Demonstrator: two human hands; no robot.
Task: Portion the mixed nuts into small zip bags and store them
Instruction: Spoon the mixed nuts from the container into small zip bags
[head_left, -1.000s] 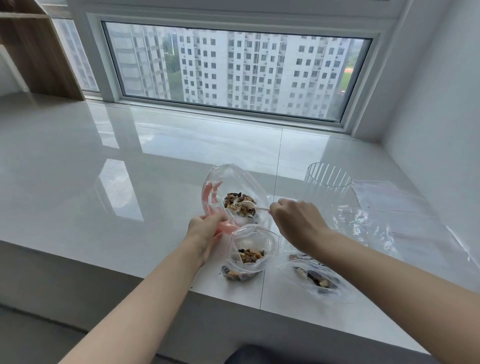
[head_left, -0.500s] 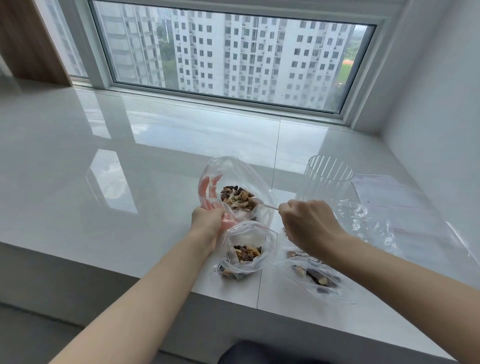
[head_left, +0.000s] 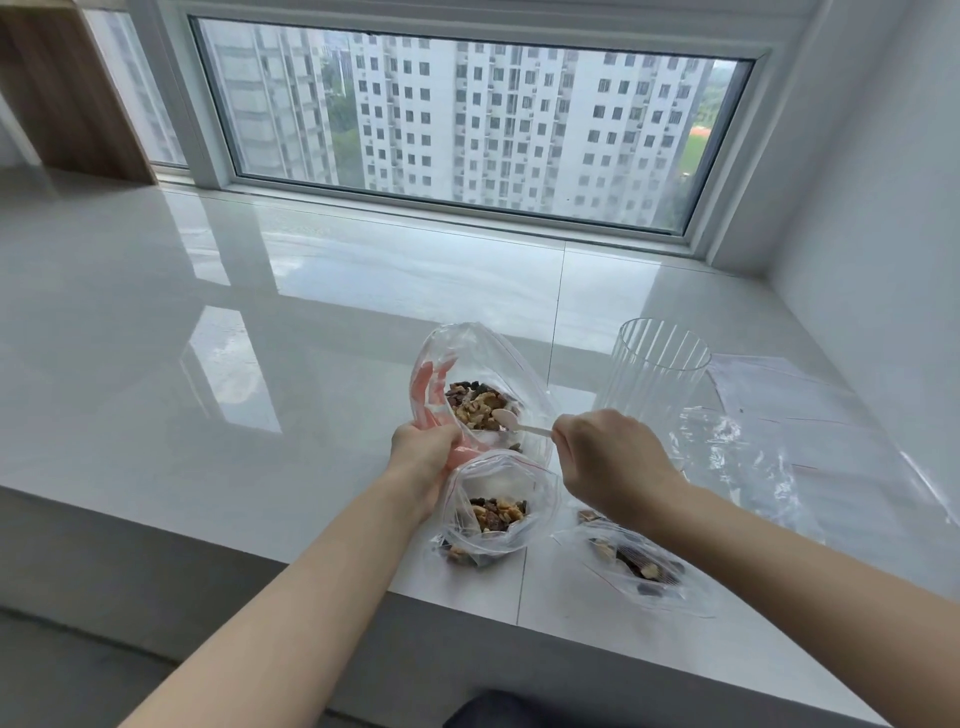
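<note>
Left hand (head_left: 423, 448) grips the big bag (head_left: 483, 384) by its rim, fingers curled, keeping the mouth open for scooping. Right hand (head_left: 608, 457) pinches a white spoon (head_left: 514, 422), bowl over the nuts (head_left: 475, 405) inside. Small bag (head_left: 496, 512) stands open just in front, ready to take a scoop. Second small bag (head_left: 636, 564), filled, lies flat at right on the table (head_left: 208, 364). One clear cup (head_left: 654, 374), some empty bags (head_left: 779, 431) beyond.

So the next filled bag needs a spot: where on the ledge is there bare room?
Bare ledge lies left of the left hand, and behind the big nut bag up to the window. It is crowded to the right: ribbed cup, empty bags, filled bag. The open small bag fills the front edge between the arms.
</note>
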